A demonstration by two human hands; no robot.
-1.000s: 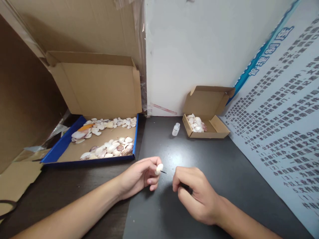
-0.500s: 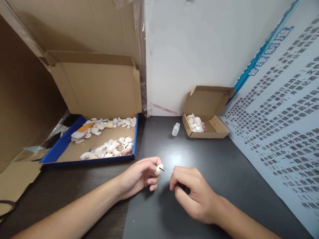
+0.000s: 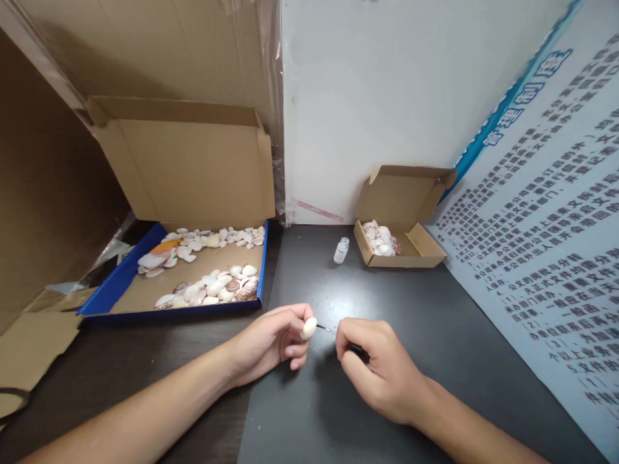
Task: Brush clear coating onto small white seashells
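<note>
My left hand (image 3: 273, 340) pinches a small white ribbed shell (image 3: 308, 328) between thumb and fingers, just above the dark table (image 3: 435, 322). My right hand (image 3: 377, 367) is closed on a thin brush (image 3: 327, 329) with a dark handle. The brush tip touches the shell's right edge. A small clear glass vial (image 3: 341, 250) stands uncapped farther back on the table.
A large blue-rimmed cardboard box (image 3: 120, 283) at the left holds several shells. A small open cardboard box (image 3: 425, 248) with several shells sits at the back right. A printed poster (image 3: 546, 245) leans along the right side. Cardboard sheets and a white wall close off the back.
My right hand drew in toward the shell with the brush half a second ago, then moved back out slightly; the brush tip stays at the shell. My left hand has held still.
</note>
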